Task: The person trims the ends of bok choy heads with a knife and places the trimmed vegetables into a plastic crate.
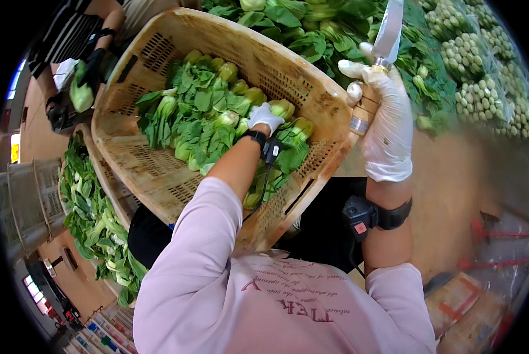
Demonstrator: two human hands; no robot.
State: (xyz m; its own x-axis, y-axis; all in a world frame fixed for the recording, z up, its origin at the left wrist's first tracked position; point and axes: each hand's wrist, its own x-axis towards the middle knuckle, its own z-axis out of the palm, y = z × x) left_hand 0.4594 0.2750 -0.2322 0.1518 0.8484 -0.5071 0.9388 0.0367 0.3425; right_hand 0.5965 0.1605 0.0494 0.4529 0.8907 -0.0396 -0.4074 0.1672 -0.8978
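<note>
A large tan plastic crate (129, 121) with slotted walls stands tilted before me, with rows of green bok choy (202, 100) inside. Deep in it, my white-gloved left hand (265, 118) is closed at a bok choy (283, 109) near the far right wall; its fingertips are partly hidden. Outside the crate's right rim, my gloved right hand (385, 97) grips a knife (388, 32) by its wooden handle. The blade points up and away from me, over the heap of loose bok choy (320, 41).
Bundled bok choy in clear wrapping (480, 103) are stacked at the far right. More leafy greens (99, 218) lie along the left. At the upper left, a person's dark-gloved hand (90, 74) is beside a bok choy (80, 91). Flattened cardboard (456, 301) lies at lower right.
</note>
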